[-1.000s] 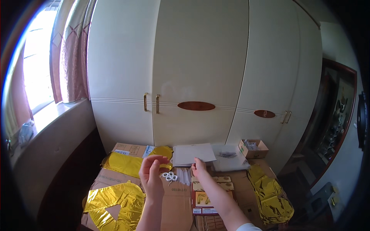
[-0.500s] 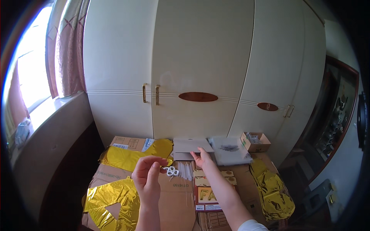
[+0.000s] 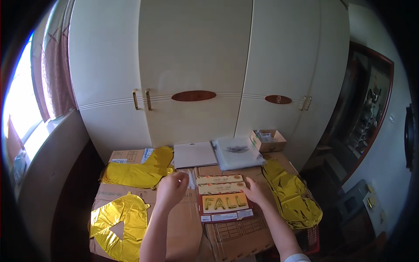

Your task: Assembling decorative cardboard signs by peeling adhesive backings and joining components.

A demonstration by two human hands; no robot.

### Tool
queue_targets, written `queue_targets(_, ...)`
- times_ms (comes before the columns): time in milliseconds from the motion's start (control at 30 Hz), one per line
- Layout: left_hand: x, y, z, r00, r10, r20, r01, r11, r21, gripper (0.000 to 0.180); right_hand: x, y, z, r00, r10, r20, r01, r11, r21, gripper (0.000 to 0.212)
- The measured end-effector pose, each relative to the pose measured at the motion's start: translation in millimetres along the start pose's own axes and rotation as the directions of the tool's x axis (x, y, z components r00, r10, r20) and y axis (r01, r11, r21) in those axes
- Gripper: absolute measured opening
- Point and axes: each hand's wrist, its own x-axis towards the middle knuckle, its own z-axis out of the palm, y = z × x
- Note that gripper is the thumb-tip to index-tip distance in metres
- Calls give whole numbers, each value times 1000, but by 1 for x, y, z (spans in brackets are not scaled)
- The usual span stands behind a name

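My left hand [image 3: 173, 187] hovers over the cardboard with its fingers curled together; anything within them is hidden. Just behind it lie thin clear straws [image 3: 190, 178], partly covered. At the middle, printed cards [image 3: 224, 201] overlap in a stack, cream at the top with a picture of gold balloons below. My right hand [image 3: 257, 191] is at the upper right edge of that stack, thumb and fingers closed on a card's edge. Gold foil balloons lie flat around: one balloon [image 3: 137, 174] at the back left, another balloon [image 3: 124, 222] at the front left.
Flattened cardboard [image 3: 179, 231] covers the table. Farther back are a grey-white board [image 3: 194, 154], clear plastic bags [image 3: 238, 153] and a small open box [image 3: 270, 142]. A crumpled gold balloon [image 3: 292, 196] lies on the right. White cupboard doors [image 3: 196, 52] stand behind.
My right hand has come back from the grey-white board to the printed cards. My left hand has lowered slightly, still curled. The view has turned a little to the right.
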Motion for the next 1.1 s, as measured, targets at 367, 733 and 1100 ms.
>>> queue_targets(367,-39,-69,103,920,-159,357,37,945,326,35,-30,-15,-6,999,-39,-33,42,993,114,31)
queue_targets(733,-51,-61,107,977,-181,116,173,982,76,22,-27,2,8,985,165,48,-141,619,773,27)
queue_targets(1100,-53,-77,114,951,-266,160,308,743,-594,28,-29,-9,2,986,104,-128,96,269,958,35)
